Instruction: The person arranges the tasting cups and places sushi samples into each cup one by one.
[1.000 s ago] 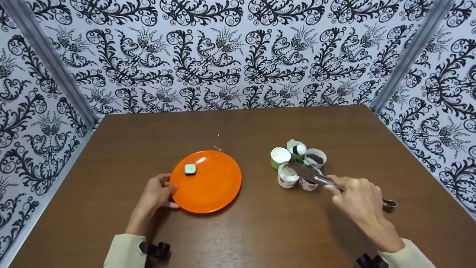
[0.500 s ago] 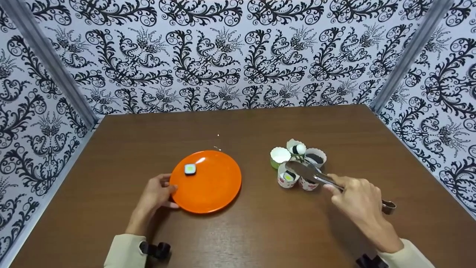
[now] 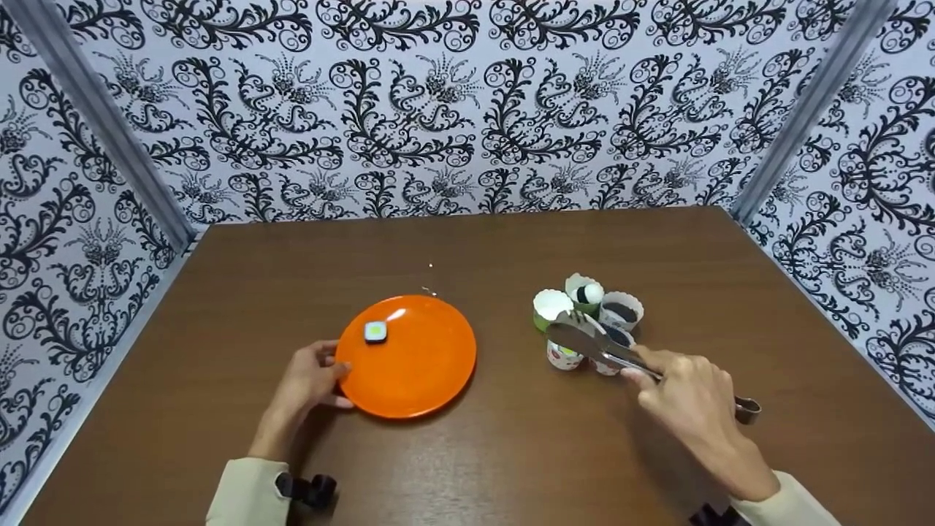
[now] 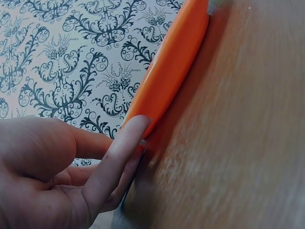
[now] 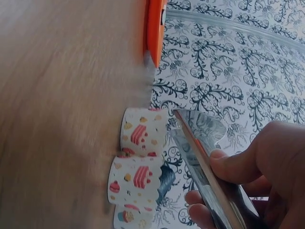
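My left hand [image 3: 310,376] holds the near-left rim of an orange plate [image 3: 416,372]; in the left wrist view its fingers [image 4: 116,155] meet the plate's edge. One toy sushi roll piece [image 3: 375,332], white with a yellow-green centre, lies on the plate. My right hand [image 3: 690,402] grips metal serving tongs [image 3: 573,338], one arm flat and one forked. The tongs' heads hang over a white printed paper cup [image 3: 561,361], where a yellow-green bit of another sushi piece shows below them. In the right wrist view the tongs [image 5: 205,167] are nearly closed, with nothing visible between the tips.
Several paper cups cluster at right. A green cup [image 3: 543,320] shows a white inside; the back one holds a white toy piece with a black band [image 3: 589,294], another a dark piece [image 3: 619,313]. Small whitish bits [image 3: 429,291] lie behind the plate. Patterned walls [image 3: 467,109] enclose the table.
My right hand has moved a little left with the tongs, raising their heads over the near cup. The sushi piece in that cup came into view. My left hand and the plate have stayed put.
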A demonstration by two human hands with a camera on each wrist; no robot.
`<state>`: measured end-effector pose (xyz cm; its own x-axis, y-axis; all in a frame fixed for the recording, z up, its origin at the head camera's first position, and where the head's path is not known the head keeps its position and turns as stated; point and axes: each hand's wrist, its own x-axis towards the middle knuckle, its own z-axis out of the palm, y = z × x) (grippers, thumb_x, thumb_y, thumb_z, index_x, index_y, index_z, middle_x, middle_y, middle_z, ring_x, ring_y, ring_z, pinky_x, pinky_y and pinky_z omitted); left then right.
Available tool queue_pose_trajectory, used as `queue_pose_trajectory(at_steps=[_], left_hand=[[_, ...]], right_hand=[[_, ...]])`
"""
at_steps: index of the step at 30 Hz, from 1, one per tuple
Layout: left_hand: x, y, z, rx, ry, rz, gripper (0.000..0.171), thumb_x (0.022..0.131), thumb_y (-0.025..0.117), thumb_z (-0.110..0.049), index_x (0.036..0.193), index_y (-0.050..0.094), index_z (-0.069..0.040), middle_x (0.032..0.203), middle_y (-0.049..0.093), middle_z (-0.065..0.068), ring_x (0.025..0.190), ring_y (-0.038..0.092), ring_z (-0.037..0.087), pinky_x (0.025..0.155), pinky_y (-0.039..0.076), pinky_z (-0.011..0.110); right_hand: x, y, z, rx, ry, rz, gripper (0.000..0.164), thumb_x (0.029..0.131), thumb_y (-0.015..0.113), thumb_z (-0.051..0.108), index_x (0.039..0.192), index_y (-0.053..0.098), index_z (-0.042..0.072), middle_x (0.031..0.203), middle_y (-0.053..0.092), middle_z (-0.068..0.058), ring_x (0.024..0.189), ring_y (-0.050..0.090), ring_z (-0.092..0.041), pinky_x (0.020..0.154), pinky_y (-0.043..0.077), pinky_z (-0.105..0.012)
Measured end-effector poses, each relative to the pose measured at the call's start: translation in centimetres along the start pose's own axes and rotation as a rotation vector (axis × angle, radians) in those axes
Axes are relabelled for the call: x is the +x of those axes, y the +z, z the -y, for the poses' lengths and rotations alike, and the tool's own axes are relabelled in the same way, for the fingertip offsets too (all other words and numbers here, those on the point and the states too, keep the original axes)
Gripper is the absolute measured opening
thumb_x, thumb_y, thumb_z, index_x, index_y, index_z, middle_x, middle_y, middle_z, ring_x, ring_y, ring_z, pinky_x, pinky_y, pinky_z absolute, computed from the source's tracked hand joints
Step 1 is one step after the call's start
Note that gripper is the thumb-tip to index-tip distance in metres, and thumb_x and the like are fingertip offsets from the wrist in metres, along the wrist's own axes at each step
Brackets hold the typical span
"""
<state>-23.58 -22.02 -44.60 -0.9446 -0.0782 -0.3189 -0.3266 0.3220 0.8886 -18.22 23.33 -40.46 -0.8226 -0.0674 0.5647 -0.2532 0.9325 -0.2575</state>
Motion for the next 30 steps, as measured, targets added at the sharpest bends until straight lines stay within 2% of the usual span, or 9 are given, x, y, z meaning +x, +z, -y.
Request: queue_pose_trajectory(at_steps=[11,19,30], left_hand=[[0.1,-0.1,0.0,0.004,-0.012,0.012,0.054,0.100,0.056,-0.005,0.150,0.036,0.004,0.137,0.049,0.032,0.074,0.069,0.018,0.061,0.064,0.036],[-0.1,0.1,0.2,0.006,-0.014,0.004,0.052,0.101,0.054,-0.004,0.150,0.037,0.003,0.138,0.049,0.032,0.072,0.069,0.018,0.061,0.064,0.035],[-0.1,0.0,0.0,0.007,0.002,-0.002,0.052,0.100,0.055,-0.003,0.149,0.038,0.005,0.137,0.050,0.032,0.074,0.070,0.018,0.059,0.064,0.035]], right_hand=[[-0.3,1.5,1.8,0.009,-0.046,0.004,0.034,0.073,0.088,0.018,0.105,0.079,0.009,0.087,0.077,-0.012,0.067,0.070,-0.040,0.047,0.048,-0.054],[-0.3,2.4,3.3,0.044,-0.074,0.031,0.037,0.076,0.085,0.022,0.110,0.077,0.007,0.099,0.077,-0.014,0.080,0.073,-0.039,0.054,0.054,-0.056],[0.7,3.4,5.3,0.090,-0.138,0.038,0.041,0.075,0.085,0.024,0.112,0.076,0.007,0.100,0.078,-0.011,0.085,0.073,-0.034,0.061,0.057,-0.053]])
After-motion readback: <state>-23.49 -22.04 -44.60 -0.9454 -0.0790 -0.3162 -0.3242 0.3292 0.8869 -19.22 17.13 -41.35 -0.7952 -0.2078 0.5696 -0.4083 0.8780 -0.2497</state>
